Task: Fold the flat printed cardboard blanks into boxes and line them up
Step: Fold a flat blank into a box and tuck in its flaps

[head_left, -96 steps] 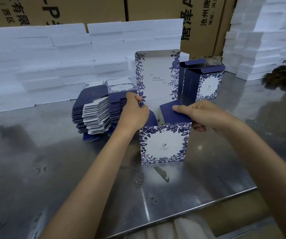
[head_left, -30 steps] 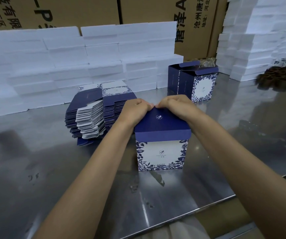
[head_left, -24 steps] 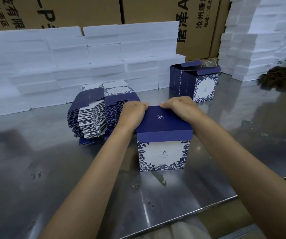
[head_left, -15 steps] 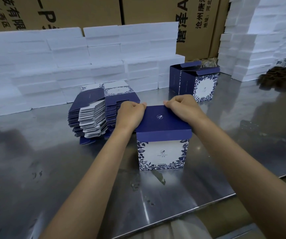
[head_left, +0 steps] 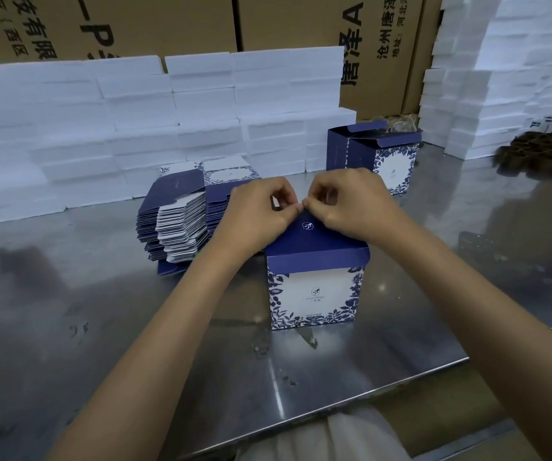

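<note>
Bare forearms [head_left: 174,327]; white garment [head_left: 327,440] below

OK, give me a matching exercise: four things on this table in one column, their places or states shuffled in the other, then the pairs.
1. box under the hands
2. flat blanks
3. finished boxes
4. foam slabs

A. stacked along the back
B. piled left of the left hand
C. far right, flaps up
D. lid closed, near the table edge

1-D, 2-B, 3-C, 4-A
</note>
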